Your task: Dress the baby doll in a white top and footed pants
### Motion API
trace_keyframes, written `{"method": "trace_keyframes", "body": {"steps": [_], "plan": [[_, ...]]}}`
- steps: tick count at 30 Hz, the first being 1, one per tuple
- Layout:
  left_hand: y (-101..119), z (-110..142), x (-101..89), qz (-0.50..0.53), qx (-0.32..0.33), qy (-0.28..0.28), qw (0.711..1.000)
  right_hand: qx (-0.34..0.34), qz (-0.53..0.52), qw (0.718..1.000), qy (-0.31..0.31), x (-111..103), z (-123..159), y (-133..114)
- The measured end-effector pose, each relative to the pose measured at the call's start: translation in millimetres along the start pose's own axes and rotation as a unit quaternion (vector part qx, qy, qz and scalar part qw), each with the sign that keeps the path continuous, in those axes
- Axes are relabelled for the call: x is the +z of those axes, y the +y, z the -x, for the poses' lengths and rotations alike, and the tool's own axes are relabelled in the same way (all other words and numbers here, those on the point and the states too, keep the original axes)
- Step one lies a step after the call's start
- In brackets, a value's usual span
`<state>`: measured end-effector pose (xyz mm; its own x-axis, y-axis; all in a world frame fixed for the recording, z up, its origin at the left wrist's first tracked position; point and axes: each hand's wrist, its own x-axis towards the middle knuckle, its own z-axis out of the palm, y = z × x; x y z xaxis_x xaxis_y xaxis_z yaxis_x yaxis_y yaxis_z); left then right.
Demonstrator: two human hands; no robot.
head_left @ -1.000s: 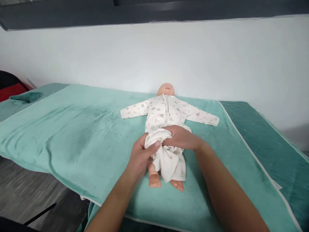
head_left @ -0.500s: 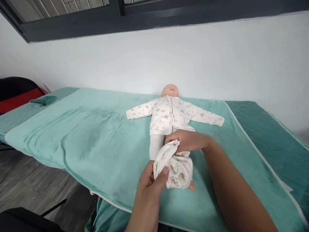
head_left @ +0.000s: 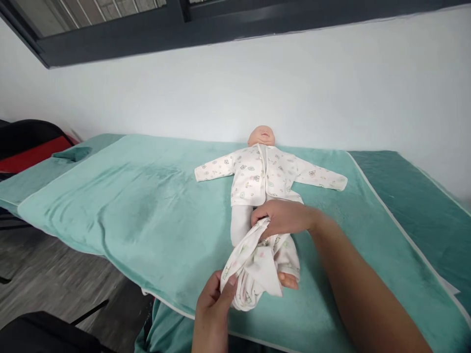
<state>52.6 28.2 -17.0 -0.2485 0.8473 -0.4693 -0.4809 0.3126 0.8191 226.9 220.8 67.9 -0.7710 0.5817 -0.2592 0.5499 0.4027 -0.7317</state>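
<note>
A baby doll (head_left: 262, 136) lies on its back in a white printed jacket (head_left: 250, 171), arms spread wide. Matching printed baby trousers (head_left: 253, 264) are bunched over its lower legs. My left hand (head_left: 217, 299) pinches the trousers' edge at the lower left, thumb on top. My right hand (head_left: 281, 215) grips the upper edge of the trousers near the doll's crotch, with its fingertips partly hidden by cloth. One white-covered leg (head_left: 241, 223) shows at the left. A bare foot (head_left: 289, 280) pokes out of the trouser leg at the right; the other foot is hidden.
A green plush blanket (head_left: 147, 196) with white edging covers the table. Behind it rise a white wall (head_left: 312, 93) and a dark window frame (head_left: 221, 29). A black and red chair (head_left: 35, 147) stands at the far left, a black object (head_left: 44, 333) at the lower left.
My left hand has moved down and left, stretching the trousers' edge that way. More of the doll's foot shows at the right. My right hand keeps nearly the same place.
</note>
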Motion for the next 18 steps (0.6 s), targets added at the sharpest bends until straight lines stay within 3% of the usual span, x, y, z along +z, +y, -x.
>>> {"method": "trace_keyframes", "body": {"steps": [4, 8, 13, 18], "plan": [[6.7, -13.5, -9.6, -0.115, 0.023, -0.018, 0.993, -0.002, 0.004, 1.000, 0.018, 4.5, 0.1, -4.1], [15.1, -12.5, -7.4, -0.218, 0.051, -0.038, 0.974, 0.005, 0.026, 0.999, 0.017, 7.5, 1.5, -8.7], [19.0, -5.8, -4.6, -0.243, 0.061, -0.064, 0.966, 0.010, 0.062, 0.998, -0.012, 6.9, 1.8, -12.2], [18.9, -14.7, -4.7, -0.227, 0.074, -0.067, 0.969, -0.007, 0.064, 0.998, 0.004, 7.8, 2.0, -13.2]]}}
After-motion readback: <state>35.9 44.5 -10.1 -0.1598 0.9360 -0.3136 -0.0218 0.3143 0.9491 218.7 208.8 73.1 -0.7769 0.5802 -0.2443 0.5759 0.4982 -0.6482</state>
